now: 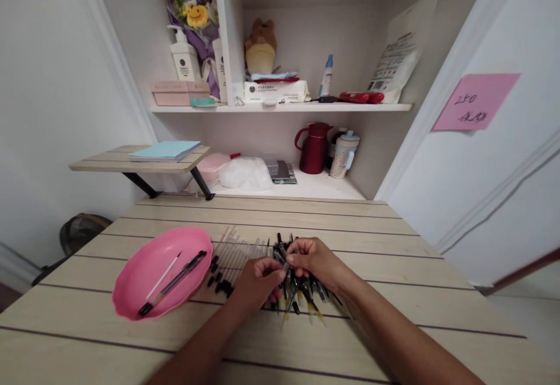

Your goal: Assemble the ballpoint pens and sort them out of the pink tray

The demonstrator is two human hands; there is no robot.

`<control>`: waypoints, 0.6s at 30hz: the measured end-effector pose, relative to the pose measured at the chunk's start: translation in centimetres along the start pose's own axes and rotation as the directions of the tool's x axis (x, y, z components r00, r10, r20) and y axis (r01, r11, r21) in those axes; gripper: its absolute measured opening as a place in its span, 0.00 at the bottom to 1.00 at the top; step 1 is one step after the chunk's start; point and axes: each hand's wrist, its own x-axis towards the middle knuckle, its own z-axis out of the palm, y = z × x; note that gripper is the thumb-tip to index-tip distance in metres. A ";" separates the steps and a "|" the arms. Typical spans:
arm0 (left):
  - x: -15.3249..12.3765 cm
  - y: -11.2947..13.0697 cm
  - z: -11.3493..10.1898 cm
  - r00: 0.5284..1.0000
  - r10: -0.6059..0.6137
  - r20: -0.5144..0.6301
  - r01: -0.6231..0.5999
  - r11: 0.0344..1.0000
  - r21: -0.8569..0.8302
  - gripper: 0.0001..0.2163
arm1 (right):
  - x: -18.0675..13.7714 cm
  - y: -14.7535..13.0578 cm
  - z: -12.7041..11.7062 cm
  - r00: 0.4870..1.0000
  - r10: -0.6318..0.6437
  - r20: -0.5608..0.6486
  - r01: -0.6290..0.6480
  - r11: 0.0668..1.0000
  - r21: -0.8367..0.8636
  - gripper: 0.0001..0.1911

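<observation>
My left hand [261,280] and my right hand [308,256] meet over a heap of black pen parts [301,289]. Both hands are closed, thumb and fingers pinching a small pen part [286,266] between them; its exact shape is mostly covered by the fingers. Yellowish tips poke out of the heap's near side. Left of the heap lies a row of clear pen barrels [234,256], with several black pen caps [223,284] along its near left side. A pink bowl [131,289] at the left holds an assembled black pen [177,280] and a white refill [164,274].
Behind the slatted table [371,326] is a white shelf unit with a red thermos jug [314,149], a pale tumbler [345,154] and a plastic bag [245,174]. A small raised stand [100,160] carries blue paper [166,149] at the back left.
</observation>
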 end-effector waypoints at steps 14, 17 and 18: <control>0.5 0.7 -2.0 0.971 0.209 -0.113 -0.126 0.857 0.499 0.09 | 1.4 0.5 -4.7 0.959 -0.083 -0.273 0.040 0.986 -0.160 0.05; 0.6 0.5 -1.5 0.968 0.216 -0.127 -0.117 0.838 0.533 0.10 | 1.6 1.5 -3.3 0.975 -0.144 -0.167 0.090 0.951 -0.297 0.05; 0.5 0.5 -1.3 0.971 0.203 -0.122 -0.107 0.836 0.538 0.10 | 1.7 1.7 -3.0 0.975 -0.167 -0.146 0.112 0.938 -0.329 0.05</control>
